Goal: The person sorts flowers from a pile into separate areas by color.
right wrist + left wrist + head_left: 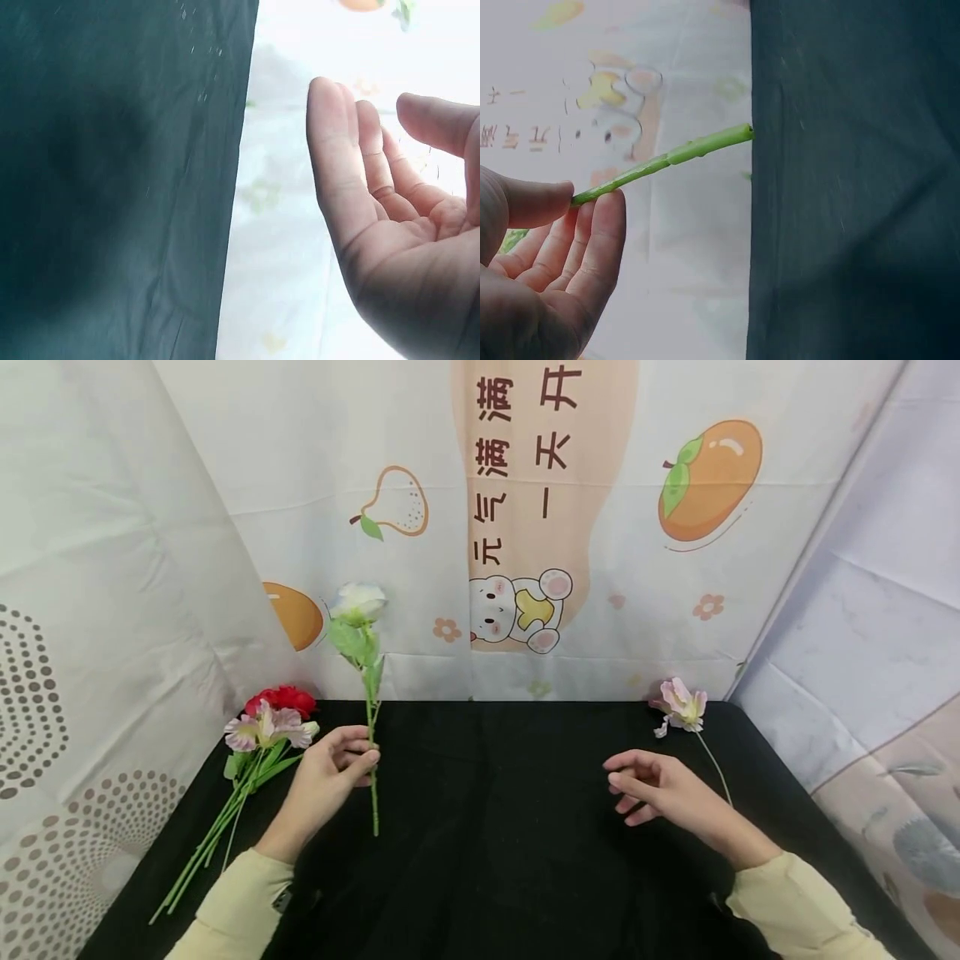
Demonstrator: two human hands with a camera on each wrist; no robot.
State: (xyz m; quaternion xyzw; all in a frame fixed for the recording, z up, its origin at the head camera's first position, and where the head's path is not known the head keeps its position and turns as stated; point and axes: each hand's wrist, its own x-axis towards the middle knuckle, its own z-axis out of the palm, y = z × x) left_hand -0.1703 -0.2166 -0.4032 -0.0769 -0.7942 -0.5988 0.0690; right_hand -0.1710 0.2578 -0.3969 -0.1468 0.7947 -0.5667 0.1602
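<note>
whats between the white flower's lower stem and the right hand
In the head view, only bare black surface lies between the lower stem and the right hand.

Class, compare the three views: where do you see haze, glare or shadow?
Head view: even light, the white flower pale and washed out; left wrist: printed backdrop hazy and soft, green stem crisper, a dim shadow across the black tablecloth; right wrist: backdrop glaring nearly white, the right hand shaded along its lower edge, a blurry dark patch on the tablecloth.
</note>
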